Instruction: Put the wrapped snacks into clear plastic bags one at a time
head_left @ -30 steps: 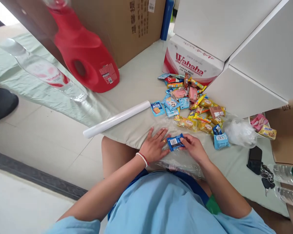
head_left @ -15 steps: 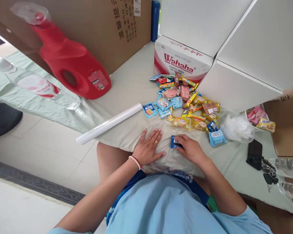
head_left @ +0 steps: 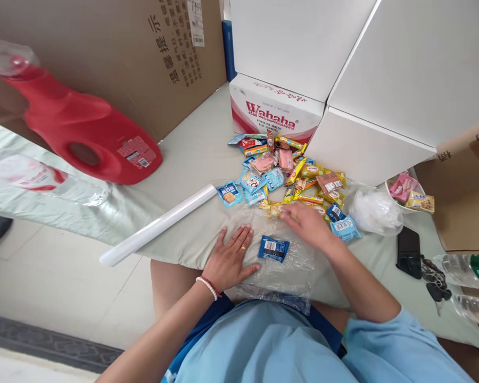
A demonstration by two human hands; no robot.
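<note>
On the table point(head_left: 199, 154) edge, left hand point(head_left: 229, 258) flat on plastic sheet point(head_left: 291, 263), right hand point(head_left: 309, 223) open over snack pile point(head_left: 291, 178).

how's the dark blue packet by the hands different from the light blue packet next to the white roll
The dark blue packet lies on the clear plastic sheet between the hands; the light blue packet lies on the bare cloth by the white roll. One shows a barcode label, the other a snack picture. Both are small, flat, sealed and untouched.
</note>
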